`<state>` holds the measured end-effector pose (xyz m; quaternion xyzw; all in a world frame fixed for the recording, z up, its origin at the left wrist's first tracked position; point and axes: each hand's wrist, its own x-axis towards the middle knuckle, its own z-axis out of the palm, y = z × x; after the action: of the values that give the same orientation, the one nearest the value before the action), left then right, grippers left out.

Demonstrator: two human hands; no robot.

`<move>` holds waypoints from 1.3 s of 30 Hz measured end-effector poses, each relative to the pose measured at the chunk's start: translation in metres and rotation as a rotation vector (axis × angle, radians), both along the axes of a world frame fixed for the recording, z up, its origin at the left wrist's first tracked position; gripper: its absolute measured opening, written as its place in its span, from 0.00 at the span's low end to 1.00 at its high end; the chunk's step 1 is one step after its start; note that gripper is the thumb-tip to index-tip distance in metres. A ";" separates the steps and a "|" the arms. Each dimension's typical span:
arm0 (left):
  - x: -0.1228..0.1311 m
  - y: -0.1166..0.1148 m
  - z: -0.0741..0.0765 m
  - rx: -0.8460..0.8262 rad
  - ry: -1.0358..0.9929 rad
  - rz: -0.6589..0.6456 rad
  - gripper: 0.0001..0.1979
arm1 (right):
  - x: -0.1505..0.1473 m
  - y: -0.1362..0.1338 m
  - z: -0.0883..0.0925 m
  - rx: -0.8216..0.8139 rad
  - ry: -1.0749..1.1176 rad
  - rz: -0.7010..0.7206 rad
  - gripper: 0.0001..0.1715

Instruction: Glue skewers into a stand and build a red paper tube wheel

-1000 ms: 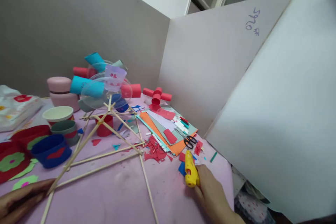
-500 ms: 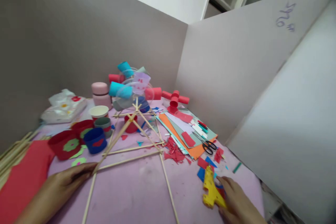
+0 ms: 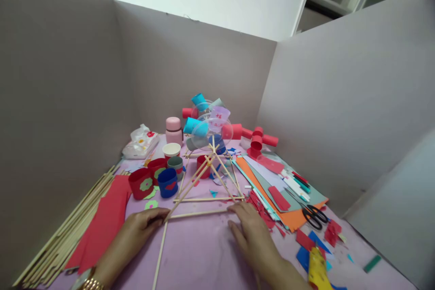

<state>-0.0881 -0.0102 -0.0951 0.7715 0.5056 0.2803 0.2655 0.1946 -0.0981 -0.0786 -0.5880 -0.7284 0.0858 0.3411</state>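
A frame of thin wooden sticks (image 3: 197, 214) stands at the middle of the purple-covered table, its sticks meeting at a peak. My left hand (image 3: 144, 229) is closed, pinching the frame's near left corner between thumb and fingers. At the other end of the near crosspiece, my right hand (image 3: 253, 235) has its fingertips on the right corner, which they mostly cover. A yellow glue gun (image 3: 317, 265) lies on the table to the right, apart from my right hand and partly cut off by the picture's lower edge.
Decorated paper rings (image 3: 167, 186) and a pink flask (image 3: 174, 131) stand left of the frame. Behind it rises a model with clear discs (image 3: 200, 133) and coloured tubes. Black scissors (image 3: 314, 216) lie on coloured sheets (image 3: 295, 219). Long sticks (image 3: 78, 222) line the left edge. Grey partitions enclose the table.
My right hand has let go of the glue gun and moved left to the frame's right corner. My left hand keeps its hold on the left corner. The view has turned left.
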 end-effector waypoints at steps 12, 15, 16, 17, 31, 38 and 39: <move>0.006 -0.011 0.008 -0.051 0.020 -0.025 0.13 | -0.022 -0.003 -0.044 -0.069 0.026 0.193 0.13; 0.006 -0.013 0.009 -0.058 0.027 -0.026 0.13 | -0.022 -0.003 -0.046 -0.063 0.007 0.191 0.13; 0.006 -0.013 0.009 -0.061 0.029 -0.027 0.13 | -0.022 -0.004 -0.046 -0.065 -0.001 0.192 0.13; 0.006 -0.014 0.009 -0.063 0.031 -0.030 0.13 | -0.022 -0.004 -0.046 -0.069 -0.013 0.193 0.13; 0.005 -0.010 0.007 -0.055 0.042 -0.037 0.13 | -0.025 -0.007 -0.042 -0.048 -0.158 0.162 0.15; 0.003 -0.004 0.003 -0.030 0.064 -0.039 0.11 | -0.026 -0.005 -0.039 -0.014 -0.376 0.159 0.12; 0.003 -0.003 0.003 -0.028 0.067 -0.034 0.11 | -0.026 -0.005 -0.039 -0.009 -0.379 0.158 0.12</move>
<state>-0.0855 -0.0131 -0.0921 0.7852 0.5047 0.2427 0.2641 0.1687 -0.1029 -0.1177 -0.5363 -0.8229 0.0032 0.1875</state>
